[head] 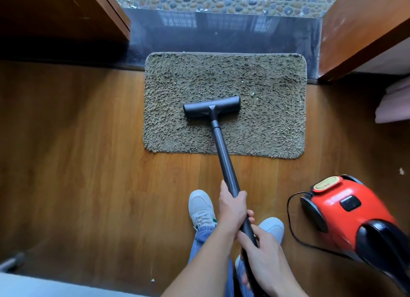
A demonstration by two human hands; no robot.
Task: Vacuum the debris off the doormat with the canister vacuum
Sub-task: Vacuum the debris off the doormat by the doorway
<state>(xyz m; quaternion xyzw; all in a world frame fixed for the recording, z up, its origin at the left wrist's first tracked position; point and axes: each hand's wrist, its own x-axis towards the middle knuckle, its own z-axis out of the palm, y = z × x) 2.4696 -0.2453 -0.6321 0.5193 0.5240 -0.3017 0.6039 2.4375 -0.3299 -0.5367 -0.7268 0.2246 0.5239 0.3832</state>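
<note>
Two hands, both curled round black wand point(224, 154), lower centre: left hand point(233, 210) higher, right hand point(264, 254) lower. Wand's floor head point(211, 107) resting on doormat point(266, 119), frame centre. Red canister vacuum point(346, 214), lower right.

Wood floor point(88, 163): doormat point(266, 123) lies flat, far end overlapping dark stone threshold point(221, 37). To your R, red canister vacuum point(341, 214) sits on boards, black cord point(290, 225) looping beside it. Your shoes point(200, 204) stand near mat's front edge, not touching. Small pale flecks point(401, 171) on boards far R & near L
</note>
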